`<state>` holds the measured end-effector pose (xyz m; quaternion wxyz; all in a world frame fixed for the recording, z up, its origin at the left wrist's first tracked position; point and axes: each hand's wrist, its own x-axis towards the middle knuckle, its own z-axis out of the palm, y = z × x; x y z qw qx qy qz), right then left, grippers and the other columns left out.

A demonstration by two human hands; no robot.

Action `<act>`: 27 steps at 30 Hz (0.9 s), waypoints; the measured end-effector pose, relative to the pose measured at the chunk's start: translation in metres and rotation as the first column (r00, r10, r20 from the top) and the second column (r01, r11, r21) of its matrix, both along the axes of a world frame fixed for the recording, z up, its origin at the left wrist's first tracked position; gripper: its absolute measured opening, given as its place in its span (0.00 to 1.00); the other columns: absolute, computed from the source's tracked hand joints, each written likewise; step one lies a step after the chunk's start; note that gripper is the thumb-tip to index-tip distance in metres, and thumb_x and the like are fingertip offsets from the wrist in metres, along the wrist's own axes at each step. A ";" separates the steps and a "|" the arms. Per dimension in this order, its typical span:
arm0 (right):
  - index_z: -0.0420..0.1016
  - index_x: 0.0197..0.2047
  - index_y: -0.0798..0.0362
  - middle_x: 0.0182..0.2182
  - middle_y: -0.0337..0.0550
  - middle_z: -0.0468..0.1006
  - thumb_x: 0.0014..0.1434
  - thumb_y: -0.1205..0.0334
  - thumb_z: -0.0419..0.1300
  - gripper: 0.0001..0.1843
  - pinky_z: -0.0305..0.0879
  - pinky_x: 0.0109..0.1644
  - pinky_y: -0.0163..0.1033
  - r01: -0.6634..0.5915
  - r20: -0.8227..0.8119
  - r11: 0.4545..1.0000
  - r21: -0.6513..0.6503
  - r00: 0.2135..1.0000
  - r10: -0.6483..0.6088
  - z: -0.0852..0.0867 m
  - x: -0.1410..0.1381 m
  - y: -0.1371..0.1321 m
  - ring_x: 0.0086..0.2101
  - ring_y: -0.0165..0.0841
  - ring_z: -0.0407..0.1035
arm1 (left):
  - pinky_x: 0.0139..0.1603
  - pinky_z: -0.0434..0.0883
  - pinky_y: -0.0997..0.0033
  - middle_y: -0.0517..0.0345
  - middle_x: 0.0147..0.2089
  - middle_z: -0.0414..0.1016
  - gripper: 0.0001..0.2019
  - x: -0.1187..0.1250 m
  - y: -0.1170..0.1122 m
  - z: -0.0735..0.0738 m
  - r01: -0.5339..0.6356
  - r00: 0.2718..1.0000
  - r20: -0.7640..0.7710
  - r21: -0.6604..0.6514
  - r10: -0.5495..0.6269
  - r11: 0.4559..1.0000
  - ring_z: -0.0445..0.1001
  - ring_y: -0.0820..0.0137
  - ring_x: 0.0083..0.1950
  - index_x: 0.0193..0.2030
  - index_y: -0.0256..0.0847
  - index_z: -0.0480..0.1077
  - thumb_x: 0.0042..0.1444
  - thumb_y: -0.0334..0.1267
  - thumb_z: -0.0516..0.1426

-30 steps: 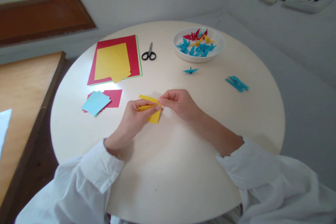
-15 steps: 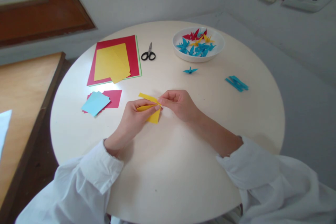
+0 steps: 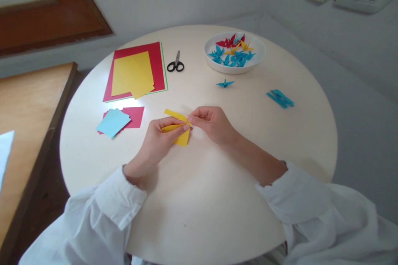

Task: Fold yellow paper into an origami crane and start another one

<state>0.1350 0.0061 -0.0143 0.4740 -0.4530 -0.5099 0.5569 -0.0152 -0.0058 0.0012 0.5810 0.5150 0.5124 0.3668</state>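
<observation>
A small yellow paper square [image 3: 182,137], partly folded, lies at the middle of the round cream table [image 3: 199,198]. My left hand [image 3: 161,136] rests on it, thumb and fingers pinched on a raised fold. My right hand [image 3: 211,123] meets it from the right, its fingertips pinching the same fold at the paper's right corner. Both wrists come out of white sleeves.
Large red and yellow sheets [image 3: 135,72] lie at the back left, with small light-blue and red squares [image 3: 116,120] in front. Black scissors [image 3: 175,63], a white dish [image 3: 258,56] of several paper cranes, one loose blue crane [image 3: 225,83] and folded blue paper [image 3: 280,98] lie beyond.
</observation>
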 end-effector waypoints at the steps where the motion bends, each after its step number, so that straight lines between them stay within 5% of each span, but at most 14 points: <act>1: 0.72 0.20 0.55 0.19 0.37 0.74 0.43 0.58 0.63 0.09 0.62 0.30 0.34 0.001 -0.002 1.000 -0.001 1.000 -0.001 0.000 0.000 0.000 0.23 0.27 0.65 | 0.26 0.62 0.75 0.57 0.27 0.73 0.10 0.000 0.000 0.000 0.004 1.000 0.002 0.001 -0.004 1.000 0.67 0.74 0.27 0.28 0.34 0.74 0.44 0.40 0.65; 14: 0.73 0.21 0.55 0.21 0.37 0.75 0.44 0.57 0.63 0.09 0.63 0.33 0.35 0.037 -0.009 0.999 -0.002 0.999 -0.037 -0.001 0.002 0.002 0.25 0.27 0.66 | 0.29 0.66 0.75 0.54 0.32 0.76 0.11 0.002 -0.001 0.006 -0.016 1.000 -0.007 0.014 0.016 1.000 0.71 0.72 0.30 0.32 0.35 0.75 0.46 0.42 0.64; 22: 0.74 0.25 0.53 0.23 0.38 0.76 0.45 0.56 0.63 0.09 0.67 0.33 0.37 0.255 0.029 0.955 0.150 0.964 -0.263 0.006 0.025 0.014 0.24 0.28 0.68 | 0.34 0.70 0.71 0.50 0.38 0.79 0.18 -0.003 0.004 -0.004 -0.035 0.999 0.010 0.004 0.035 0.999 0.75 0.67 0.35 0.40 0.36 0.75 0.47 0.47 0.62; 27: 0.74 0.27 0.54 0.22 0.38 0.75 0.46 0.58 0.62 0.08 0.66 0.31 0.37 0.422 0.075 0.857 0.296 0.884 -0.461 0.015 0.059 0.023 0.22 0.27 0.66 | 0.35 0.71 0.69 0.49 0.38 0.78 0.22 -0.003 0.008 -0.007 -0.122 0.987 0.099 -0.027 0.124 0.992 0.75 0.67 0.34 0.43 0.35 0.75 0.42 0.47 0.65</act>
